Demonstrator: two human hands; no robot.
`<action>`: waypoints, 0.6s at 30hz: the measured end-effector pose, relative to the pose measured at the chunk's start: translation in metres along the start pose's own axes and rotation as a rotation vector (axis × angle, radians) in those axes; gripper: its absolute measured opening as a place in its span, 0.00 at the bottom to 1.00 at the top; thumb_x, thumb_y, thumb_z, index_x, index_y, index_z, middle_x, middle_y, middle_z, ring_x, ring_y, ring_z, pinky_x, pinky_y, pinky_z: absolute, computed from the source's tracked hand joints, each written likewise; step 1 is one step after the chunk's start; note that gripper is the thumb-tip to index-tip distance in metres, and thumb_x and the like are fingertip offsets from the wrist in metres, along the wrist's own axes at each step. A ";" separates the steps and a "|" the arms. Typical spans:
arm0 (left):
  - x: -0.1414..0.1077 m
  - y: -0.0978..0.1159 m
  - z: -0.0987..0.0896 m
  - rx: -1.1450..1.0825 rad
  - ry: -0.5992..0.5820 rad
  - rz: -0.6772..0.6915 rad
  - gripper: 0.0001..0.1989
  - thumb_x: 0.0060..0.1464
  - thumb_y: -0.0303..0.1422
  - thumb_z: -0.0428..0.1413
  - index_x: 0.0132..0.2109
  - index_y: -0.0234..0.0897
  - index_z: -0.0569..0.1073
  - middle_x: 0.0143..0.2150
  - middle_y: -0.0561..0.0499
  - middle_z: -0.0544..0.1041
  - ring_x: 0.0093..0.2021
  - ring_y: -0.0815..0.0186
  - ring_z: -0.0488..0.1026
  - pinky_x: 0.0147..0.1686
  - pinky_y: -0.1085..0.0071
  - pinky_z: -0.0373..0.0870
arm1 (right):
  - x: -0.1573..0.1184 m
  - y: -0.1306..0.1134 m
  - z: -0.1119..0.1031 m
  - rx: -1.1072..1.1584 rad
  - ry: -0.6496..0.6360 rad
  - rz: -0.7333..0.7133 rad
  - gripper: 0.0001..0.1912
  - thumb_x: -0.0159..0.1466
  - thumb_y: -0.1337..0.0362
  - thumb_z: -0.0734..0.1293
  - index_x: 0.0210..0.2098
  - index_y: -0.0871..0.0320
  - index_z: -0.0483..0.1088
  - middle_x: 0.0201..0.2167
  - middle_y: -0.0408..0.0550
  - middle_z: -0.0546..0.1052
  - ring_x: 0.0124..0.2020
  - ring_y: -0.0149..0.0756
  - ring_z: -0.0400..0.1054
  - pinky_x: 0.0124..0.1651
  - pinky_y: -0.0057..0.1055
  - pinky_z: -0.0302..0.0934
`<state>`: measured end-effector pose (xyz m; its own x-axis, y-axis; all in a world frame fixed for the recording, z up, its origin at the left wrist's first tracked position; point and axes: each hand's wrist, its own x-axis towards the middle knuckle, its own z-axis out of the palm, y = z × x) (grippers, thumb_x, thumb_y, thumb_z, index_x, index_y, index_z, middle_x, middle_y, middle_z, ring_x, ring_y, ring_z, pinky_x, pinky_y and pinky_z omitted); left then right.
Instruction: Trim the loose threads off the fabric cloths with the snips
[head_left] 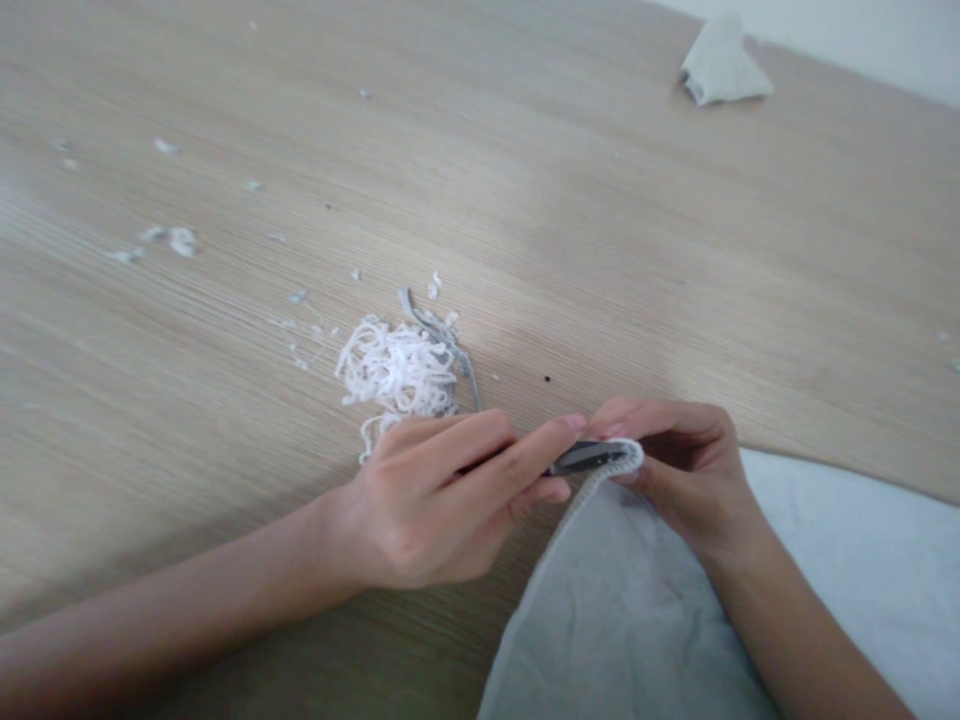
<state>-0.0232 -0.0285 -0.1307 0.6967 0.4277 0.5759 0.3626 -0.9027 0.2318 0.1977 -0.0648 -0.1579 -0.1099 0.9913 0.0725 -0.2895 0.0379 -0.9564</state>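
My left hand [442, 500] is closed around thread snips [583, 458]. Their dark metal blades point right and lie against the edge of a light grey cloth [622, 600]; the handle is mostly hidden in my fingers. Pinched in my right hand [697, 490] is that same edge, which is folded over and has white overlock stitching along it. From there the cloth hangs down toward me. Just beyond my left hand lies a tangled heap of white thread trimmings [397, 368], with a narrow grey fabric strip [446, 340] on its right side.
Small white lint bits [180, 240] are scattered over the wood-grain table [225, 400] at the left. A folded cream cloth piece [724, 65] sits near the far edge. Pale fabric [862, 560] spreads under my right forearm.
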 end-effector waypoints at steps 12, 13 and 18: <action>0.002 0.001 -0.004 -0.009 0.021 -0.063 0.13 0.67 0.33 0.53 0.50 0.29 0.76 0.32 0.49 0.80 0.27 0.71 0.74 0.23 0.75 0.69 | 0.000 0.000 0.000 0.025 0.009 0.008 0.08 0.54 0.65 0.78 0.35 0.50 0.82 0.31 0.47 0.83 0.33 0.36 0.75 0.35 0.32 0.70; 0.002 0.002 -0.003 -0.007 0.022 -0.057 0.13 0.67 0.33 0.53 0.51 0.29 0.76 0.32 0.49 0.80 0.27 0.71 0.74 0.23 0.75 0.69 | 0.000 0.000 0.000 0.024 0.008 0.007 0.08 0.54 0.65 0.78 0.35 0.51 0.82 0.31 0.47 0.83 0.33 0.36 0.75 0.36 0.32 0.70; 0.000 0.002 0.000 -0.014 0.019 -0.070 0.15 0.68 0.36 0.53 0.54 0.30 0.74 0.33 0.50 0.80 0.28 0.70 0.75 0.25 0.74 0.71 | -0.001 0.001 -0.001 0.012 -0.015 -0.008 0.09 0.55 0.66 0.78 0.37 0.50 0.83 0.32 0.47 0.83 0.34 0.35 0.76 0.37 0.31 0.70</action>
<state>-0.0227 -0.0300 -0.1303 0.6581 0.4888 0.5727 0.4013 -0.8713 0.2825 0.1980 -0.0653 -0.1594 -0.1213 0.9890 0.0848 -0.3020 0.0446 -0.9523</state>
